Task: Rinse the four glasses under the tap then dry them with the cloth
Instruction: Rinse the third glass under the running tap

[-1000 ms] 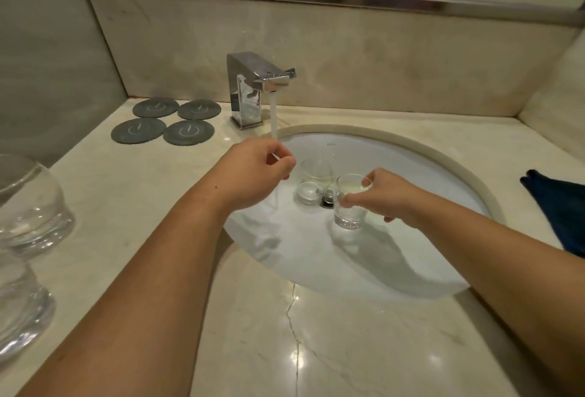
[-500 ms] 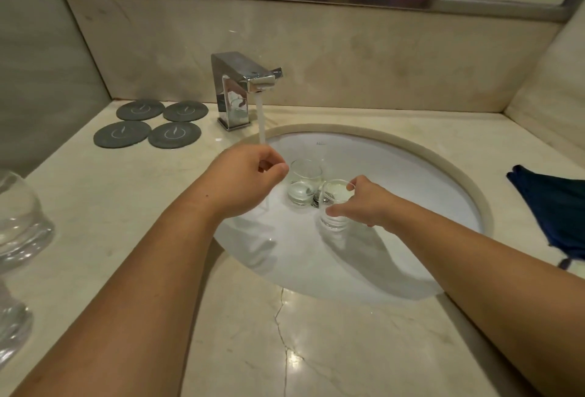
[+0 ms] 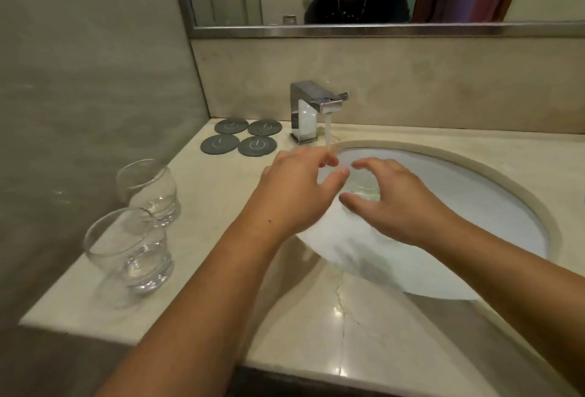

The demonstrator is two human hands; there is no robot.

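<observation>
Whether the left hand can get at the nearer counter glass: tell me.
Probably yes. The left hand appears empty over the sink rim, and only bare counter lies between it and the nearer glass; the farther glass stands behind, not in the way.

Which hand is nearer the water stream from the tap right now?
Left. The left hand is right at the foot of the water stream; the right hand sits further right and lower, over the sink.

The hands point(image 3: 402, 203) hide most of the blurred glass point(image 3: 364, 189).
</observation>
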